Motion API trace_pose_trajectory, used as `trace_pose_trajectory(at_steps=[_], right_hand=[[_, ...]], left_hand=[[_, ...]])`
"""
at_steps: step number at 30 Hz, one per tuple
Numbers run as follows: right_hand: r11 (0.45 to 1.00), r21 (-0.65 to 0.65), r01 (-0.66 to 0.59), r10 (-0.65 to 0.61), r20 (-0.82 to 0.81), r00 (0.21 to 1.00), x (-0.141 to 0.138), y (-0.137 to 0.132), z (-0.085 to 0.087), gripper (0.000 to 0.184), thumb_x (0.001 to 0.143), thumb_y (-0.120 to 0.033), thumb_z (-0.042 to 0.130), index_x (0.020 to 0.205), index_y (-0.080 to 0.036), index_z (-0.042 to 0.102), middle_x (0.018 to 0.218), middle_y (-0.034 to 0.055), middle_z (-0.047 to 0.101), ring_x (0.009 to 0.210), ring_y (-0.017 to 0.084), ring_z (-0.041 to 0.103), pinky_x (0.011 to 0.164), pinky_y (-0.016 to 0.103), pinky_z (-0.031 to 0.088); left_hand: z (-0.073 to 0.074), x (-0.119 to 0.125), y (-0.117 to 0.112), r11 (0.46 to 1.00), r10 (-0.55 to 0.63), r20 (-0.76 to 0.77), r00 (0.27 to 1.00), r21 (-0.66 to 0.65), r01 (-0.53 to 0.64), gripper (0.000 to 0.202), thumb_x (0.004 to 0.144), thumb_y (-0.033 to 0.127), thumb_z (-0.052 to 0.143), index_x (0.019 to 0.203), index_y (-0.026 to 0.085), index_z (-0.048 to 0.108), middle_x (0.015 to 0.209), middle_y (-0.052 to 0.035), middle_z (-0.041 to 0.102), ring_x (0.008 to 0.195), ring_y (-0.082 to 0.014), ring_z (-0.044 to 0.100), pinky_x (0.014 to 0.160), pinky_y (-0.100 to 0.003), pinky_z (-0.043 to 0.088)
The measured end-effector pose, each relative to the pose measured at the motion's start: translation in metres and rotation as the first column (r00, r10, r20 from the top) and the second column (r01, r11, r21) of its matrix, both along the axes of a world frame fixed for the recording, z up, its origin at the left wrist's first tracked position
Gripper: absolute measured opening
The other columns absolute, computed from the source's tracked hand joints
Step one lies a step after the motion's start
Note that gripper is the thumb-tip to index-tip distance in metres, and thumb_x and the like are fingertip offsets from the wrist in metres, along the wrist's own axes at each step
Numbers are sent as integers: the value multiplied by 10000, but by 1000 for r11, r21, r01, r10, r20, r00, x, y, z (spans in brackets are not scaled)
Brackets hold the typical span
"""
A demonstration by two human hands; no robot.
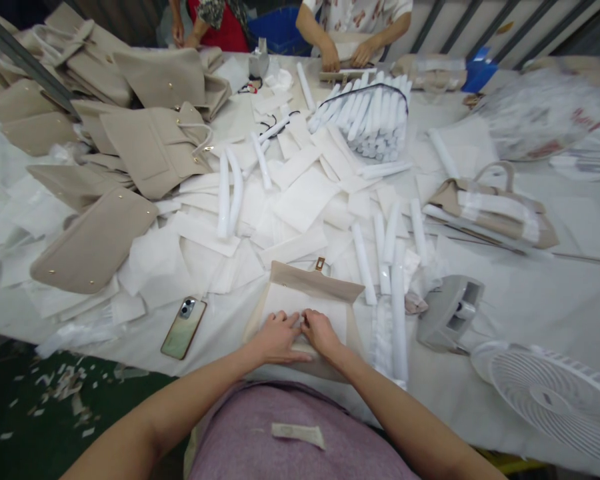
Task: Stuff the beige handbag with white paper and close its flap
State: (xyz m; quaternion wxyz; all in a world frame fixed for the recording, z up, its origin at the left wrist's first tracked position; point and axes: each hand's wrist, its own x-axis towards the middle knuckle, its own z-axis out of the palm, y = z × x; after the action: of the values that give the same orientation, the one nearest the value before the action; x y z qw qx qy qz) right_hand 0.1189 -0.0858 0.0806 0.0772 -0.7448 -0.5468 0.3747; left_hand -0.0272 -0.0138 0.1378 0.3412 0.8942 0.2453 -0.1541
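A beige handbag [325, 283] lies in front of me at the table's near edge, its flap raised at the far side and a gold-coloured clasp piece [320, 264] on the flap's edge. A white sheet [307, 303] covers much of the bag's face. My left hand [279, 340] rests on the sheet with fingers spread and thumb stretched to the right. Close beside it, my right hand [323, 333] has its fingers bent and pressed together against the sheet; whatever is between the fingertips is too small to make out.
Beige bags [155, 147] are heaped at left, a phone [183, 328] nearer me. White paper sheets [305, 193] and rolled white tubes [363, 263] cover the middle. At right stand a tape dispenser [450, 313], a fan [550, 400] and a wrapped bag [500, 207]. Co-workers' hands [350, 55] work opposite.
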Motion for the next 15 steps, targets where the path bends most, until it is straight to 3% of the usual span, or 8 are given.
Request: trace_pose_trajectory(at_steps=[3,5,9,15], right_hand=[[999,19,36,-35,-30,999,1,-2,1,122,815,-126,488,885,-153,583,807,60,632,757,168,558,682,243,355],[998,33,61,-59,-59,997,2,-3,1,129,806,-114,489,881,-157,585,786,46,632,737,159,556,673,238,353],[993,44,111,-105,-128,986,5,-6,2,169,767,-88,516,891,-170,595,743,18,636,701,146,565,654,226,367],[963,-2,268,-263,-190,946,9,-8,-3,249,750,-127,545,987,-167,610,780,21,674,695,142,607,654,224,423]], left_hand=[[-7,9,9,974,194,-66,979,-102,-200,465,949,430,237,1064,177,610,1065,-81,631,940,-193,562,820,-307,417],[-15,18,16,967,220,-122,968,-105,-233,434,953,324,230,1011,149,623,945,-79,660,859,-172,589,759,-279,434],[-27,34,25,962,199,-226,953,-141,-234,278,905,329,436,905,145,644,920,-82,668,864,-190,605,772,-315,454],[-36,45,33,953,123,-357,926,-219,-211,282,892,402,529,924,134,611,921,-45,636,842,-158,606,798,-370,497]])
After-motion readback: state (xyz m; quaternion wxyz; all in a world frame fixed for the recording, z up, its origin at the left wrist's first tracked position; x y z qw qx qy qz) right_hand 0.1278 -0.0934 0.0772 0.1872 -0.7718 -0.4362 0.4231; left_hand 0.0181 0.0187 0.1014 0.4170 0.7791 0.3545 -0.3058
